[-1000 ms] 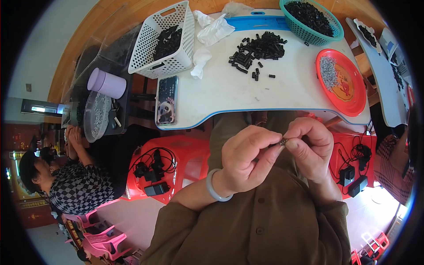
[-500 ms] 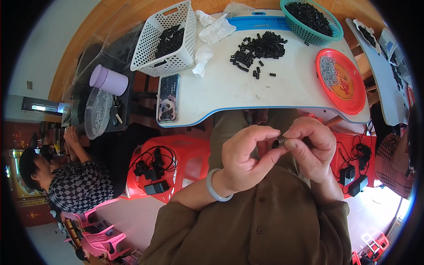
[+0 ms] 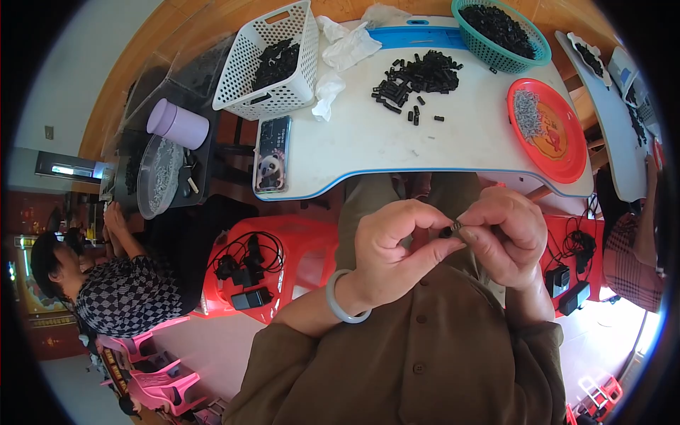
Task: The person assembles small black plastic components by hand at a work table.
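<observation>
Above my lap, in front of the table's near edge, my two hands meet fingertip to fingertip. My left hand (image 3: 397,244) pinches a small black tubular part (image 3: 445,231) between thumb and fingers. Against its end, my right hand (image 3: 506,237) pinches a tiny metal coil that looks like a spring (image 3: 455,226). The fingertips partly cover both pieces. Beyond them on the table lies a heap of short black tubular parts (image 3: 428,74). To the right, a red round tray (image 3: 563,168) bears a pile of small silvery pieces (image 3: 526,113).
The white table (image 3: 354,142) also bears a white perforated basket (image 3: 304,78), a teal basket (image 3: 482,53), crumpled tissues (image 3: 350,48) and a phone (image 3: 272,156). Red stools (image 3: 304,241) with cables flank me. A person (image 3: 127,297) sits at left beside a lilac canister (image 3: 180,124).
My right fingers have shifted slightly, showing more of the coil at the black part's end. The view has moved a little; both hands keep their pinch.
</observation>
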### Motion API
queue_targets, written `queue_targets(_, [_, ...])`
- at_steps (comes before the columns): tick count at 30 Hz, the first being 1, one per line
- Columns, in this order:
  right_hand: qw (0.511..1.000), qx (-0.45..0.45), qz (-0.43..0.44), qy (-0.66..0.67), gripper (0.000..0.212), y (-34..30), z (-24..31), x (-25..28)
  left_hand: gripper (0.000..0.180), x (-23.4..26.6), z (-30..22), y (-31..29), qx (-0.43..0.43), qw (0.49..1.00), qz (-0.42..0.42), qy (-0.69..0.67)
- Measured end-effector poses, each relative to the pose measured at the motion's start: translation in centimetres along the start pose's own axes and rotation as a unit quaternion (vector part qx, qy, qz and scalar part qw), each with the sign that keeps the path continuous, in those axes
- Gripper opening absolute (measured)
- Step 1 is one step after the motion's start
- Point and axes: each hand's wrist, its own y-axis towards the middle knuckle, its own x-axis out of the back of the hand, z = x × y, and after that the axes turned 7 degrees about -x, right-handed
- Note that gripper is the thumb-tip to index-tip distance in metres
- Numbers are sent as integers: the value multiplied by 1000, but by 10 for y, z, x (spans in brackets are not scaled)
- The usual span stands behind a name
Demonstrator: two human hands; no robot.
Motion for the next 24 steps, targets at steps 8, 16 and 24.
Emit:
queue_targets(8, [996,52,28,-61,16,4,3,5,18,1,-2,0,-7,997,24,69])
queue_targets(16, [999,-6,30,28,11,-3,-4,-3,18,1,-1,0,-42,995,61,74])
queue_targets(24, [992,-37,41,111,9,-8,-12,-3,17,4,3,-6,5,999,47,23])
